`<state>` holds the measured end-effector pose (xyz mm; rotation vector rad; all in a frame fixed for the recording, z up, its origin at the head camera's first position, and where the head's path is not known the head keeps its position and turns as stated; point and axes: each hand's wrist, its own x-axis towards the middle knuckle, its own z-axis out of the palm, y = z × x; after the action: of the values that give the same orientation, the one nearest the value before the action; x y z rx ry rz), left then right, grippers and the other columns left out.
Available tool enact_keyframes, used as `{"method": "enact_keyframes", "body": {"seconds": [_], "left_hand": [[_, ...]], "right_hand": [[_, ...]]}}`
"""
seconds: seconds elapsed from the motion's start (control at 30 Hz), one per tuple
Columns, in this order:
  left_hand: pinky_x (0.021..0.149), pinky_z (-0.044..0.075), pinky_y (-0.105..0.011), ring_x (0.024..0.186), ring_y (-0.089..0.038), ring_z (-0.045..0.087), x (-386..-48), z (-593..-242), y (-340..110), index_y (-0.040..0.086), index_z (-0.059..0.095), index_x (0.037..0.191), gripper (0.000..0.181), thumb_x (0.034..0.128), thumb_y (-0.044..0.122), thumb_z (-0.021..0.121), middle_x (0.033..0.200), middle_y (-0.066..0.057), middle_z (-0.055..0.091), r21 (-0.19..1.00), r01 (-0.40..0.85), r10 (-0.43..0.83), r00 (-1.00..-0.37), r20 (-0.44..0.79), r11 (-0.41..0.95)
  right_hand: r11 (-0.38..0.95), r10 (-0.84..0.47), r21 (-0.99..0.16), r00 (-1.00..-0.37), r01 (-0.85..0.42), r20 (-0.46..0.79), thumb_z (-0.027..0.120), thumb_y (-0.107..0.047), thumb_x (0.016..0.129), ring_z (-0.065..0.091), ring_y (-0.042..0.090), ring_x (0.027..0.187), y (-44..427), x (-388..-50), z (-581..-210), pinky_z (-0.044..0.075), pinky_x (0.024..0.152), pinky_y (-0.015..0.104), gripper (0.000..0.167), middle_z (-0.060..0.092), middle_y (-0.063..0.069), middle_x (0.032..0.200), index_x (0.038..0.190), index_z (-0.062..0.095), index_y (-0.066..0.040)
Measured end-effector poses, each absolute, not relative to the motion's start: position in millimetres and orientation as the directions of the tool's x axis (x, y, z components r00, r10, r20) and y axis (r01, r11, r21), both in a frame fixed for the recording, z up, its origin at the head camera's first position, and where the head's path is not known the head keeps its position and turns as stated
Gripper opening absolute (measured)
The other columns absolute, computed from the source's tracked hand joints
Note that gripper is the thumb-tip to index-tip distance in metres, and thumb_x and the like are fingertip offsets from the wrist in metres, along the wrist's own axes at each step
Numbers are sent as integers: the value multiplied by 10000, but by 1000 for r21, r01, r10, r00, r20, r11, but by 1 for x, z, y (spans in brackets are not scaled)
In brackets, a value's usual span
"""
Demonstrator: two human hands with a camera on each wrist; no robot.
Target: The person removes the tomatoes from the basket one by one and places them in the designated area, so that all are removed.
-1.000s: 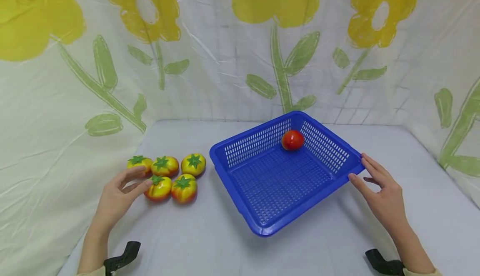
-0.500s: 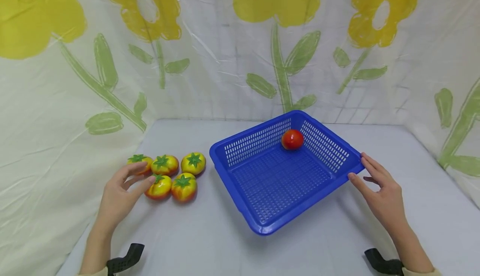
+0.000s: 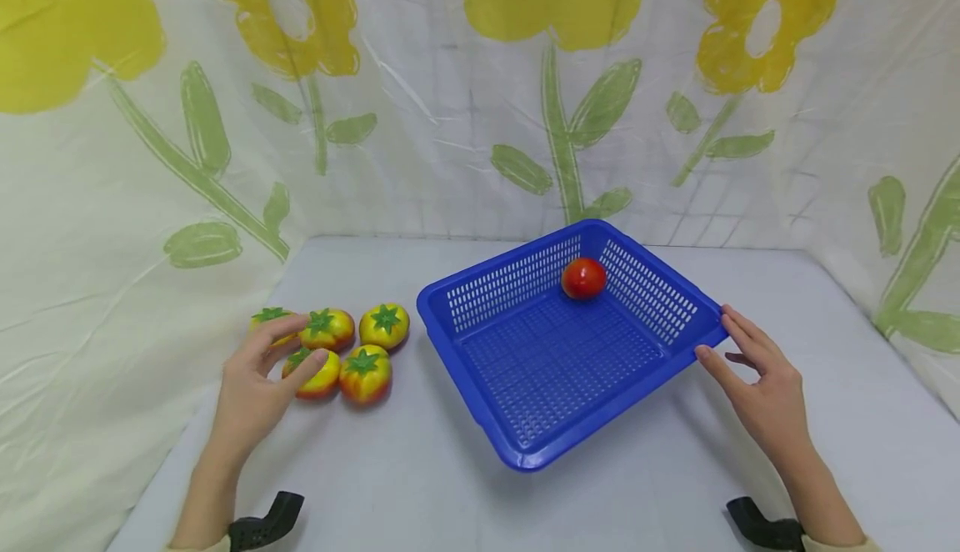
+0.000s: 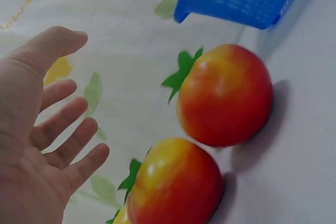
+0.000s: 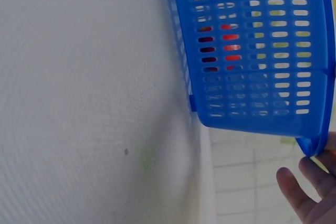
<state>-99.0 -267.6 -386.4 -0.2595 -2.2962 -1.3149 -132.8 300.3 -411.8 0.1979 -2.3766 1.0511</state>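
My left hand (image 3: 258, 385) hovers at the near left of several yellow-red tomatoes with green star-shaped tops. Its fingers are spread and hold nothing, as the left wrist view confirms. The thumb and fingers partly cover the near-left tomato (image 3: 322, 378) and the far-left one. Beside them lie another front tomato (image 3: 365, 375) and a back-right one (image 3: 385, 326). My right hand (image 3: 765, 393) holds the right corner of a blue slotted plastic basket (image 3: 480, 406), thumb on the near rim and fingers at the far side. One red tomato (image 3: 583, 278) sits in the basket's back corner.
A white-covered table (image 3: 420, 485) lies under everything. Behind it hangs a pale sheet (image 3: 420, 160) printed with yellow flowers, which also runs along the left and right sides. A black wrist mount (image 3: 266, 523) is strapped to each forearm.
My left hand has moved to the right, its thumb and fingers now in front of more of the left tomatoes. The right hand and the basket have stayed put.
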Motion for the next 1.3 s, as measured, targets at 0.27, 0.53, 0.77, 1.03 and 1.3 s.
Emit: {"method": "enact_keyframes", "body": {"seconds": [0.27,0.53,0.77,1.03,1.3], "left_hand": [[957,434,-172,1157,-161,519,-94,-359,-226,-22,613,1227,447,810,-75,763,1240,-134,574,733,469,31,-851,524,493],[962,483,-352,1208,-195,521,-108,-355,-202,188,631,1277,450,857,172,791,1325,9,555,694,440,113,-878,465,569],[1015,427,-460,1252,-127,473,-129,-337,-174,180,642,1263,449,855,293,792,1308,72,563,625,551,241,-824,512,553],[1004,447,-388,1227,-110,486,-158,-313,-135,182,638,1248,420,875,324,766,1301,69,557,585,665,414,-747,521,465],[949,481,-295,1163,-101,529,-193,-285,-84,98,634,1251,432,883,284,761,1261,7,599,581,732,544,-668,508,356]], "right_hand": [[675,81,-655,-848,-341,524,764,-141,877,378,-54,1295,299,-133,-413,374,832,23,639,455,2,1486,1456,492,-125],[680,81,-652,-849,-335,521,766,-157,878,378,-50,1298,297,-135,-414,379,834,27,640,448,-32,1489,1456,493,-131],[671,77,-653,-844,-350,531,775,-135,867,385,-44,1295,298,-136,-415,385,828,24,640,458,3,1483,1446,504,-113],[680,88,-652,-845,-336,528,775,-151,870,379,-54,1292,299,-136,-415,378,827,18,638,456,-7,1484,1446,505,-118],[679,88,-654,-847,-334,524,774,-155,871,387,-55,1285,301,-134,-415,380,826,20,637,453,-13,1486,1446,504,-112]]}}
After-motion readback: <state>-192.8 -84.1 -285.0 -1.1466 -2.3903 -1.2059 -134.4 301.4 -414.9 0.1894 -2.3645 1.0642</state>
